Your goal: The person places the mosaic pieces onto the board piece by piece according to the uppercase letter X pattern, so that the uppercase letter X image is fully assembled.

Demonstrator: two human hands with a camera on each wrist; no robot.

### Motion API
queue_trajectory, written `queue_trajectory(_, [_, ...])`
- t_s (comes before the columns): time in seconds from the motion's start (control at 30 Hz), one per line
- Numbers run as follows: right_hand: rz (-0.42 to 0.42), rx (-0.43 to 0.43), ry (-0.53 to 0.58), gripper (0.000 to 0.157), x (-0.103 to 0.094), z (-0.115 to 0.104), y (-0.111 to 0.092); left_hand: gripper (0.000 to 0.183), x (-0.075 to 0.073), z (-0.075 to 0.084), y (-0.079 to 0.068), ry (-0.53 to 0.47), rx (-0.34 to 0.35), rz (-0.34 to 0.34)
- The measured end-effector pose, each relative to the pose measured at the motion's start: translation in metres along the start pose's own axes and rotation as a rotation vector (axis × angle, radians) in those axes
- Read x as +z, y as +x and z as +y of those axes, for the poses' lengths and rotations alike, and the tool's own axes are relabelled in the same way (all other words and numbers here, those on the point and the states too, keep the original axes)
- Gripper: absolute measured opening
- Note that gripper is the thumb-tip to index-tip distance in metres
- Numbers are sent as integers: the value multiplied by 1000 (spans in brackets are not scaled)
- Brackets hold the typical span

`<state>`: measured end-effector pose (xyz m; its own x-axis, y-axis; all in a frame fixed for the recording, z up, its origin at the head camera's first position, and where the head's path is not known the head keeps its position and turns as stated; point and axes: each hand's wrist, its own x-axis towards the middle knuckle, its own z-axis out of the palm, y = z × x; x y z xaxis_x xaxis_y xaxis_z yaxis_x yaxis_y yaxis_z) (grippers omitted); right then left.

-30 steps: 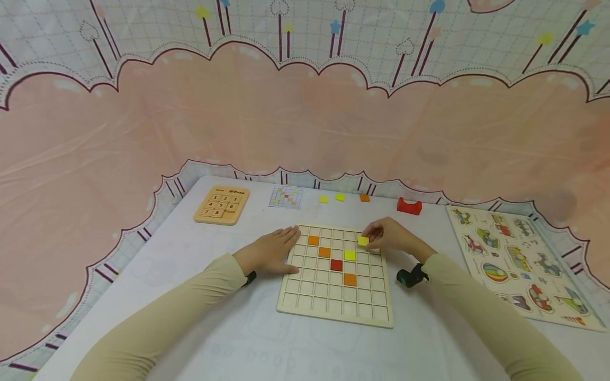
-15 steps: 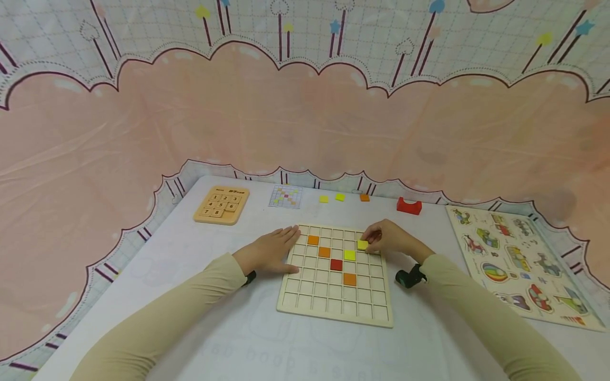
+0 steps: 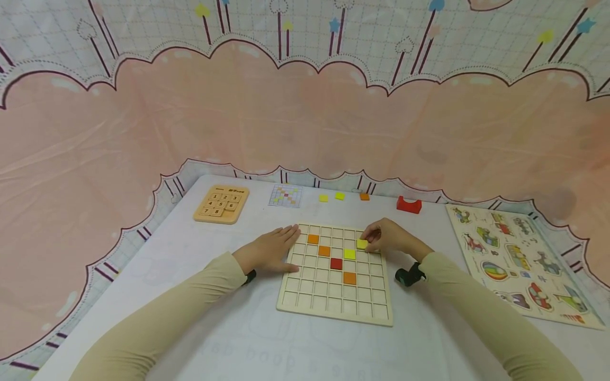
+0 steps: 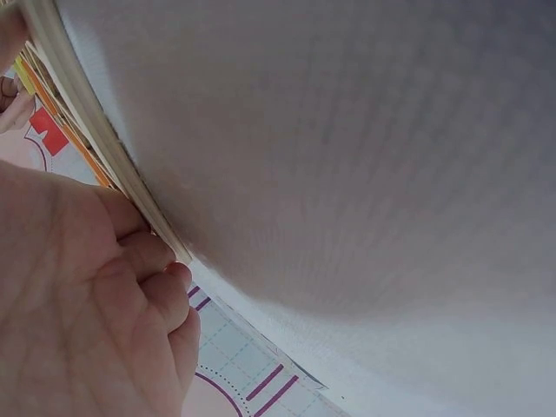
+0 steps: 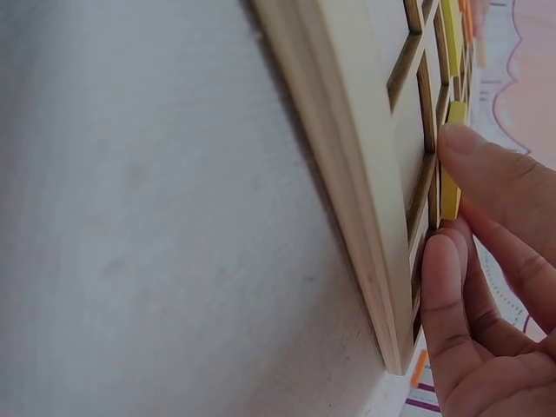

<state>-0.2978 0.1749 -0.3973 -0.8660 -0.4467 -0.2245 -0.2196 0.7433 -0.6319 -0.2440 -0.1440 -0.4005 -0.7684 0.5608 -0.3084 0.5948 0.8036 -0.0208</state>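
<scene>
A pale wooden grid board (image 3: 314, 301) lies on the table, holding a red tile (image 3: 336, 263), orange tiles (image 3: 350, 278) and a yellow tile (image 3: 350, 254) in its cells. My left hand (image 3: 269, 250) rests along the board's left edge with thumb and fingers spread; the left wrist view shows its fingertips against the board's side. Near the upper right corner, my right hand (image 3: 392, 237) pinches another yellow tile (image 5: 453, 165) between thumb and fingers. In the right wrist view that tile sits low at a cell, its far side partly hidden by the fingers.
Behind the board lie a printed grid card (image 3: 285, 196), two loose yellow tiles (image 3: 323, 198), an orange tile (image 3: 364, 197) and a red holder (image 3: 409, 205). A wooden number puzzle (image 3: 221, 205) stands at back left. A picture puzzle board (image 3: 491, 243) lies at right.
The right hand has lowered the pinched yellow tile slightly towards the board within the same area. The left hand has stayed where it was on the board's edge.
</scene>
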Motion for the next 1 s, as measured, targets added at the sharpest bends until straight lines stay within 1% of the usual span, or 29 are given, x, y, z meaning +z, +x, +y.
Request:
queue_trajectory(0.5, [-20,6,9,25,-3,1,-1,96,0,0,0,-12,-5,5])
queue_trajectory(0.83, [-32,14,32,23,-3,2,-2,97,-1,0,-1,-5,0,7])
queue_trajectory(1.0, [-40,-15,30,27,-4,2,-3,97,0,0,0,-2,-3,-1])
